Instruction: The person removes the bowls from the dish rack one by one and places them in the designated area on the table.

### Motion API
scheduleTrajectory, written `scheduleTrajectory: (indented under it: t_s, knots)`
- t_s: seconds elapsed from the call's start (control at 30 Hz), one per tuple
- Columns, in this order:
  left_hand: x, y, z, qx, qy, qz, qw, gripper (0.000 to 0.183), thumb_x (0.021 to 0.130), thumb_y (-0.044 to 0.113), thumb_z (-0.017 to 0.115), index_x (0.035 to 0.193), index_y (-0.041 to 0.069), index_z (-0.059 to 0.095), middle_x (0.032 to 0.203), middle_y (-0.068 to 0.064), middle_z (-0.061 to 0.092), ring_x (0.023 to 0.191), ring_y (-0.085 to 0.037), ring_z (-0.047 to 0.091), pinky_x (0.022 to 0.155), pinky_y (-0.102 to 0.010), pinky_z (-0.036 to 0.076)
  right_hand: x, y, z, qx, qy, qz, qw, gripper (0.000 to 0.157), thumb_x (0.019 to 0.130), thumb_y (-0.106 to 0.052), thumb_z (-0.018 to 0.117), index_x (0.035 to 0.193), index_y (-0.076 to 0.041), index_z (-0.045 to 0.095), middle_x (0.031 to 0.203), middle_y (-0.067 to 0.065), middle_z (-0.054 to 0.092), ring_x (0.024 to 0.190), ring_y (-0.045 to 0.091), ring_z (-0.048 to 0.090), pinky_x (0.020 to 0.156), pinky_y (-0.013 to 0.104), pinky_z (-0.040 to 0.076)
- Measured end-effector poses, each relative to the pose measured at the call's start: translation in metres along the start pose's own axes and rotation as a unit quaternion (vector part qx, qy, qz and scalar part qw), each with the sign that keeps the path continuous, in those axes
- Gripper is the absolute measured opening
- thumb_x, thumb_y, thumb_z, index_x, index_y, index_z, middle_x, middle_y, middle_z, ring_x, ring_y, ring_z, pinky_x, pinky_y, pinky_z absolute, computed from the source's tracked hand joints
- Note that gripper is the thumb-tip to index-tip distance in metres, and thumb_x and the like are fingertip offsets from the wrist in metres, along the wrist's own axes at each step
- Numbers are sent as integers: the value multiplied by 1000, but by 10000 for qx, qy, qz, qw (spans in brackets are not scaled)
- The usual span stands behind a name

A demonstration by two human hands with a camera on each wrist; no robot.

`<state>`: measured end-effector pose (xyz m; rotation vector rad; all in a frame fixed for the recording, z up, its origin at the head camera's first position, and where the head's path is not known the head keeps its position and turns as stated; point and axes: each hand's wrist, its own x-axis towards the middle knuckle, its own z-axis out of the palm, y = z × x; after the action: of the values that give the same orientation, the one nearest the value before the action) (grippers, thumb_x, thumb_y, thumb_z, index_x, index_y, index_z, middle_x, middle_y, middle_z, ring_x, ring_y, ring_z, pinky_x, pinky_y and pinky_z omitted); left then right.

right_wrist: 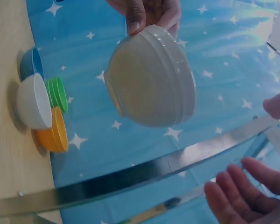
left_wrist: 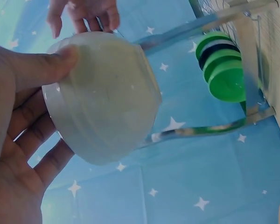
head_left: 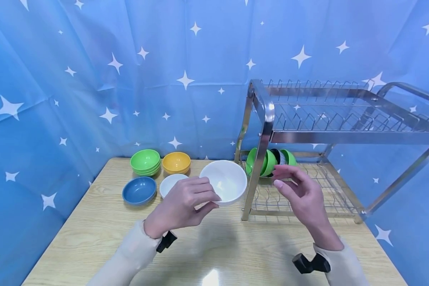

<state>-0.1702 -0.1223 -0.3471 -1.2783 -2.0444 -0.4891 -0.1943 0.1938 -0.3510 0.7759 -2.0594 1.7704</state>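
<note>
A white bowl (head_left: 226, 180) is lifted above the table, its inside tilted toward the head camera. My left hand (head_left: 187, 202) pinches its rim, thumb on the outside and fingers at the inside, as the left wrist view shows. To the right of the bowl, my right hand (head_left: 302, 196) hangs in front of the dish rack with fingers loosely bent and nothing between them. In the right wrist view a gap separates the right hand's fingers (right_wrist: 242, 191) from the held bowl (right_wrist: 151, 79).
At the left stand stacked green bowls (head_left: 145, 161), yellow bowls (head_left: 176, 162), a blue bowl (head_left: 139, 190) and another white bowl (head_left: 169, 183). A two-tier metal dish rack (head_left: 268, 119) fills the right side, with green bowls (head_left: 269, 163) and a black one (head_left: 280, 156) on its lower tier.
</note>
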Motion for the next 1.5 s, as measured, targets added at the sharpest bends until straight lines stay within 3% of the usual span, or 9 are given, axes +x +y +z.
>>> scheduleTrajectory:
  t_s: [0.3, 0.5, 0.77, 1.13, 1.5]
  knots:
    - [-14, -26, 3, 136, 232, -748, 9968, 13, 79, 9, 86, 87, 13, 77, 80, 6, 71, 71, -8, 59, 65, -24, 53, 13, 7, 5, -746, 491, -5, 9960, 45, 91, 5, 72, 134, 2, 60, 127, 2, 64, 107, 12, 65, 96, 17, 54]
    - [-27, -46, 3, 79, 398, -1243, 9914, 15, 77, 4, 85, 85, 12, 76, 79, 3, 73, 73, -11, 65, 66, -29, 56, 21, 14, 9, -823, 337, 169, 9959, 50, 91, -1, 75, 139, -3, 60, 129, 7, 66, 112, 14, 67, 101, 20, 54]
    - [-48, -73, 4, 416, 495, -1979, 9781, 16, 75, 4, 86, 85, 12, 78, 79, 0, 74, 73, -11, 69, 63, -30, 56, 32, 19, 17, -873, 208, 151, 9959, 40, 93, -7, 74, 133, -7, 65, 121, 14, 71, 110, 14, 69, 96, 21, 57]
    - [-75, -94, 14, 727, 199, -2557, 9638, 10, 77, 7, 85, 83, 12, 79, 80, 0, 75, 73, -12, 69, 61, -30, 56, 40, 18, 22, -1141, 267, -24, 9931, 20, 94, -11, 75, 114, -8, 72, 101, 11, 74, 92, 0, 71, 82, 20, 61]
    - [-93, -92, 22, 764, -220, -2782, 9572, 12, 75, 8, 85, 80, 16, 78, 80, 3, 73, 72, -10, 68, 61, -30, 54, 44, 18, 22, -1247, 175, -19, 9920, 16, 94, -14, 76, 108, -7, 71, 99, 7, 73, 92, -1, 71, 77, 19, 62]
